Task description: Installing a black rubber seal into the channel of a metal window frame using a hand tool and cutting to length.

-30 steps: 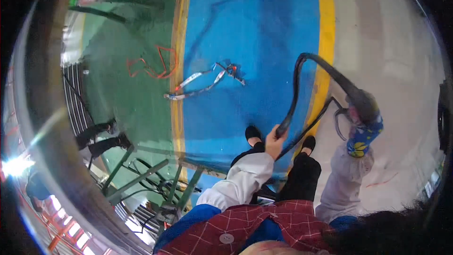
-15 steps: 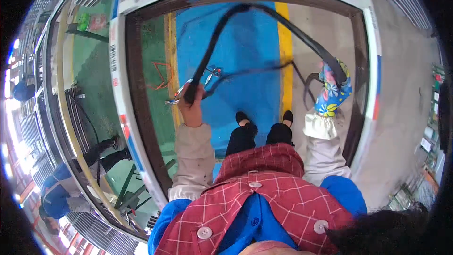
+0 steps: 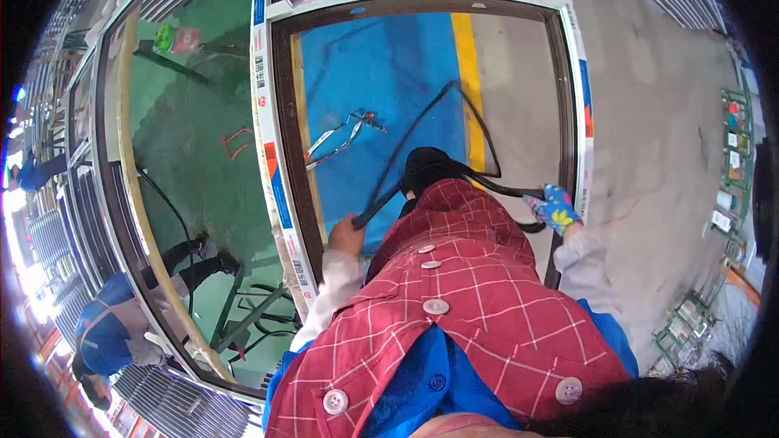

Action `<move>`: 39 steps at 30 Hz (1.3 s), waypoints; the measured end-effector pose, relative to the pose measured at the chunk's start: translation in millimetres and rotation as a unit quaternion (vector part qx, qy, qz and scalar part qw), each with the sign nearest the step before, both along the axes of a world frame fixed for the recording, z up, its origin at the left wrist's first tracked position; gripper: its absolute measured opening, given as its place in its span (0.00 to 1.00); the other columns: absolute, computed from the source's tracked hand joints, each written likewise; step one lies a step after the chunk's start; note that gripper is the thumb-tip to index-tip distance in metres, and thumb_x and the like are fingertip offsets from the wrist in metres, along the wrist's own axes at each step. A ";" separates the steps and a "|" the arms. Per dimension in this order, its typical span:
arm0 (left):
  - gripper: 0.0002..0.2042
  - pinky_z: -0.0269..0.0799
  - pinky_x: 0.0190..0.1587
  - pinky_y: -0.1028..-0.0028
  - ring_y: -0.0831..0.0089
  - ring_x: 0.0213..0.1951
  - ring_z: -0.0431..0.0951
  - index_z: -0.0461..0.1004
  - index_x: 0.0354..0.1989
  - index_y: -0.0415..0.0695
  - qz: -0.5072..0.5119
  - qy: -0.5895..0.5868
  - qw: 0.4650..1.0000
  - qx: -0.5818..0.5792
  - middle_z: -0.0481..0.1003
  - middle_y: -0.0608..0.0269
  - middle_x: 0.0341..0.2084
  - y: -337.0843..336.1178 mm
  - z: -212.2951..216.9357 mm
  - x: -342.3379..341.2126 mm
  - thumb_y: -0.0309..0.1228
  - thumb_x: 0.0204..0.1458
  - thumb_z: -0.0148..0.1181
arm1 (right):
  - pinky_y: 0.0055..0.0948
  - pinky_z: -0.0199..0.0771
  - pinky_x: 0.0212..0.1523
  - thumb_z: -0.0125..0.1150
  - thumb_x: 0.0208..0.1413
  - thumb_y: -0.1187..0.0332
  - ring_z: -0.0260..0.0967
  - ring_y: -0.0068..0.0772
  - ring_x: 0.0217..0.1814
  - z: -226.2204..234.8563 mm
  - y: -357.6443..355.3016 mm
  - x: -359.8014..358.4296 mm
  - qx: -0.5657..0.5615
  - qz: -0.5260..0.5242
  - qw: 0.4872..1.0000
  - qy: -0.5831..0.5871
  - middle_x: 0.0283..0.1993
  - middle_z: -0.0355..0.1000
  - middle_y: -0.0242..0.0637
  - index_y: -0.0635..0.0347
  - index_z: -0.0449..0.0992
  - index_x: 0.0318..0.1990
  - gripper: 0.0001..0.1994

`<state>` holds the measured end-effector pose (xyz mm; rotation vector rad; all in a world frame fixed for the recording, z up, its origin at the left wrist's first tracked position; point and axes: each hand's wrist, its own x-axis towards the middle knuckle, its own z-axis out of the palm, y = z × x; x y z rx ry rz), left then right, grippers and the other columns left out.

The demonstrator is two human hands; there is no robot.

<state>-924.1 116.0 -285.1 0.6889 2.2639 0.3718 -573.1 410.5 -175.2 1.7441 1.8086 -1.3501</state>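
A long, flexible black strip (image 3: 508, 190) runs between my hands. My bare left hand (image 3: 347, 237) is closed on one part of it, at the left inside of a large frame. On the right, my right hand (image 3: 557, 208), in a blue flowered glove, grips another part. Between them the strip meets my raised, black-clad leg (image 3: 428, 165); whether it touches the leg I cannot tell. A thinner black length forms a pointed loop farther ahead. The large frame (image 3: 574, 81), with white film outside and dark brown inside, surrounds both hands.
A red-and-white wire or tool (image 3: 334, 139) lies on the blue floor strip (image 3: 406, 53). At left stands another long frame (image 3: 122, 170), with a bent-over person (image 3: 114, 320) beyond it. Green racks (image 3: 686, 328) stand at the right.
Both hands have come down and nearer my body with the black strip, lowering its high arch. One leg has risen, and the frame appears shifted in view.
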 end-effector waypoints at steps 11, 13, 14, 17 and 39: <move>0.10 0.64 0.17 0.77 0.77 0.14 0.72 0.71 0.34 0.39 0.190 0.032 0.943 0.273 0.71 0.63 0.16 32.0 217.0 -51.6 0.16 0.42 0.56 | 0.15 0.64 0.18 0.62 0.51 0.71 0.69 0.20 0.23 251.1 33.8 -66.4 0.173 -0.210 0.919 0.284 0.34 0.75 0.33 0.60 0.69 0.47 0.16; 0.08 0.64 0.15 0.78 0.78 0.14 0.72 0.71 0.34 0.37 0.252 0.044 0.930 0.265 0.71 0.63 0.17 25.1 215.5 -65.7 0.16 0.43 0.55 | 0.14 0.59 0.16 0.62 0.50 0.70 0.65 0.16 0.20 244.6 48.1 -87.0 0.139 -0.106 0.906 0.384 0.28 0.73 0.30 0.58 0.71 0.44 0.13; 0.08 0.64 0.16 0.78 0.77 0.14 0.72 0.71 0.33 0.37 0.228 0.019 0.931 0.285 0.71 0.63 0.17 18.3 211.1 -72.3 0.16 0.43 0.55 | 0.14 0.57 0.15 0.63 0.50 0.69 0.63 0.14 0.19 241.0 57.2 -97.0 0.122 -0.102 0.909 0.384 0.25 0.72 0.28 0.57 0.72 0.42 0.11; 0.07 0.66 0.17 0.78 0.77 0.14 0.73 0.70 0.33 0.36 0.225 -0.055 0.929 0.288 0.71 0.63 0.17 -2.1 198.8 -88.8 0.17 0.44 0.56 | 0.16 0.62 0.19 0.61 0.48 0.67 0.66 0.22 0.22 238.3 75.1 -113.4 0.077 -0.040 0.940 0.329 0.29 0.71 0.33 0.64 0.70 0.42 0.15; 0.11 0.68 0.39 0.76 0.77 0.33 0.72 0.71 0.41 0.37 -0.182 -0.340 0.866 0.319 0.74 0.62 0.29 290.1 293.4 2.9 0.28 0.50 0.57 | 0.18 0.68 0.31 0.60 0.50 0.70 0.67 0.18 0.28 157.8 164.5 -124.7 -0.084 -0.078 0.816 0.567 0.29 0.72 0.30 0.63 0.73 0.41 0.11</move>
